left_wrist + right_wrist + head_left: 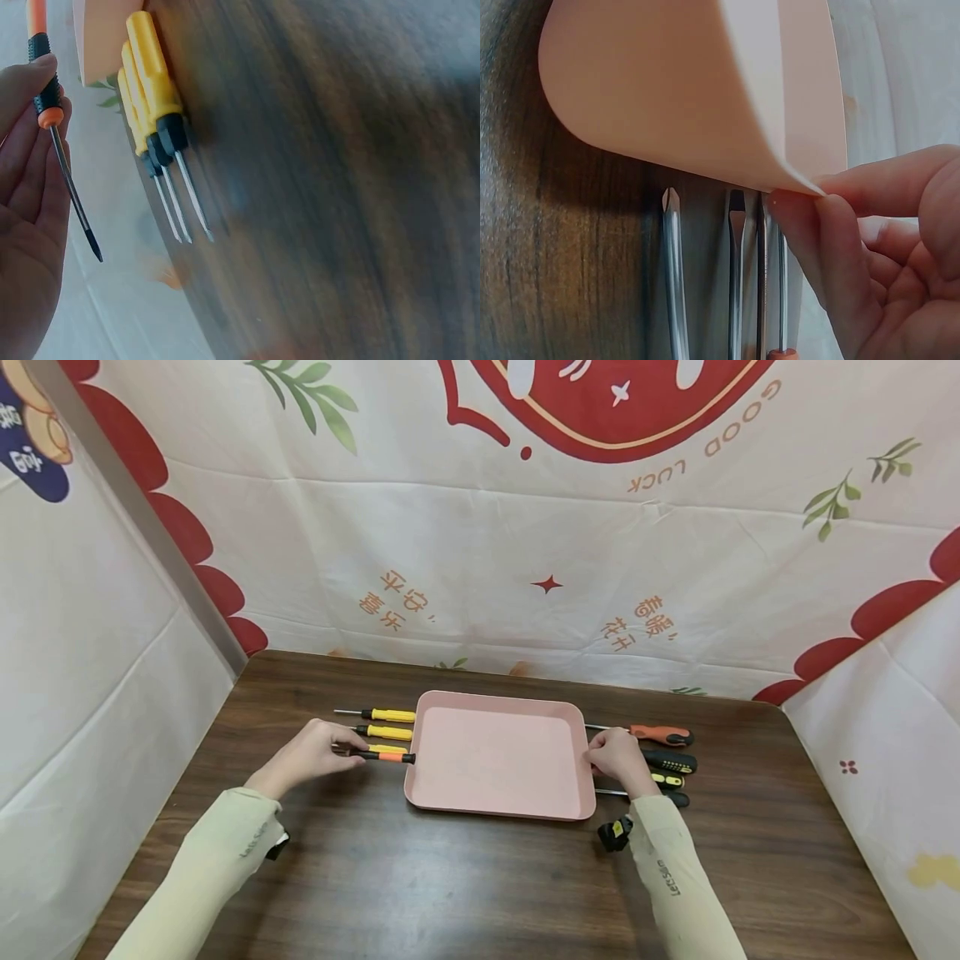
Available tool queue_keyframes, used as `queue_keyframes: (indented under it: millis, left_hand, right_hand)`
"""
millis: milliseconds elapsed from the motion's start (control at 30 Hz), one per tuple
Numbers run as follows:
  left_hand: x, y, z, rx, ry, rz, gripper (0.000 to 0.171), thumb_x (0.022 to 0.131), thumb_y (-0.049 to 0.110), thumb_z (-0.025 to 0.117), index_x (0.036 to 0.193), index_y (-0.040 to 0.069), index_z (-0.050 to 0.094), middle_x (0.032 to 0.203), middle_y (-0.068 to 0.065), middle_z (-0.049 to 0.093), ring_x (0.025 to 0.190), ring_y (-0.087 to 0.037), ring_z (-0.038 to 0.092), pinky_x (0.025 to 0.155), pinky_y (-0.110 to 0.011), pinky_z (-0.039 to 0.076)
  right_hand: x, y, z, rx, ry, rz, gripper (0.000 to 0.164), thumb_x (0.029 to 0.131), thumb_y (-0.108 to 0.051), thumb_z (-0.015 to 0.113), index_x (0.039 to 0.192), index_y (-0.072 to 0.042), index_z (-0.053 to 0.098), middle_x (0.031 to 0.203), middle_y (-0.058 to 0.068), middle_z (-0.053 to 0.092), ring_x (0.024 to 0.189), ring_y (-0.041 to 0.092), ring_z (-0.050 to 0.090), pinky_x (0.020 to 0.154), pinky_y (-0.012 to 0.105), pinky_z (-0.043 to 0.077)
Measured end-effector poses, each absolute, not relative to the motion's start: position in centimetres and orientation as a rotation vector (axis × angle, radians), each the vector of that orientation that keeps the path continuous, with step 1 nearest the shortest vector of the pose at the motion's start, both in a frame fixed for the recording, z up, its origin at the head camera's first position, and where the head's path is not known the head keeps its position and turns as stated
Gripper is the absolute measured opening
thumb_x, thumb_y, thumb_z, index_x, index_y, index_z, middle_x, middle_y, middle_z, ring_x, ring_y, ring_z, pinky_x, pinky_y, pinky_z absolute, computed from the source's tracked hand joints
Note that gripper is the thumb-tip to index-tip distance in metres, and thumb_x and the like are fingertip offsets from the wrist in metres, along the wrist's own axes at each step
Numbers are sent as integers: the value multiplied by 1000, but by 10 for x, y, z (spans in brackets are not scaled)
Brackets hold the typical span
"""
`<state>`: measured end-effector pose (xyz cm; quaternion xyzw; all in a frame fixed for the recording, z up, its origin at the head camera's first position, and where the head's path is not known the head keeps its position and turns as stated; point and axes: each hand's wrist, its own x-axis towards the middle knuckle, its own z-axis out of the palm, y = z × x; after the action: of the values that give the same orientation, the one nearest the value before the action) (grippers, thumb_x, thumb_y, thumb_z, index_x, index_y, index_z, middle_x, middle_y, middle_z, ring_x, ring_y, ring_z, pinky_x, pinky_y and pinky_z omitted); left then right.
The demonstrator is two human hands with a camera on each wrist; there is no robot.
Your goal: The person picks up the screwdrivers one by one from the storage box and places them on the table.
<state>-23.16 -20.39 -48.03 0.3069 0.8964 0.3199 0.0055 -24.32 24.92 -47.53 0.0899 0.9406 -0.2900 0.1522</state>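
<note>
My left hand [321, 753] grips a screwdriver [390, 757] with a black and orange handle, held above the table beside the tray's left edge. In the left wrist view the thumb presses on the handle, and the flat-tipped shaft points away from the tray. Three yellow-handled screwdrivers [156, 67] lie side by side near that hand, handles toward the tray. The pink rectangular tray [498, 760] sits in the middle. My right hand [618, 756] pinches the tray's right rim between thumb and finger, as the right wrist view shows.
Several screwdrivers lie right of the tray, shafts toward it: one orange-handled [660, 735], others with dark handles [671, 762], partly hidden by my right arm. The dark wooden table [450, 893] meets printed white cloth [480, 543] at the back and sides.
</note>
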Motion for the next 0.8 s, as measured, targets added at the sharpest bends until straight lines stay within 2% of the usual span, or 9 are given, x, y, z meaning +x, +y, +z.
queue_keyframes:
  millis: [433, 667, 800]
  left_hand:
    - [-226, -222, -495, 794, 2786, 1041, 13, 72, 8, 73, 85, 10, 72, 80, 1, 68, 62, -3, 52, 55, -22, 44]
    - [-226, -227, -510, 708, 2771, 1016, 12, 73, 10, 73, 84, 12, 73, 84, -1, 69, 76, -10, 60, 63, -25, 46]
    - [-228, -226, -515, 719, 2752, 993, 12, 73, 11, 73, 85, 12, 72, 83, 1, 69, 73, -8, 58, 62, -24, 46]
  right_hand:
    - [-242, 249, -475, 263, 2703, -834, 15, 78, -7, 56, 64, -3, 60, 53, 3, 54, 49, 16, 49, 48, 27, 38]
    - [-243, 251, -475, 276, 2694, -837, 15, 77, -7, 56, 64, -2, 60, 54, 3, 55, 50, 16, 50, 47, 27, 39]
    - [-242, 250, -473, 274, 2681, -867, 15, 77, -6, 56, 63, -3, 59, 54, 5, 56, 50, 17, 51, 48, 27, 39]
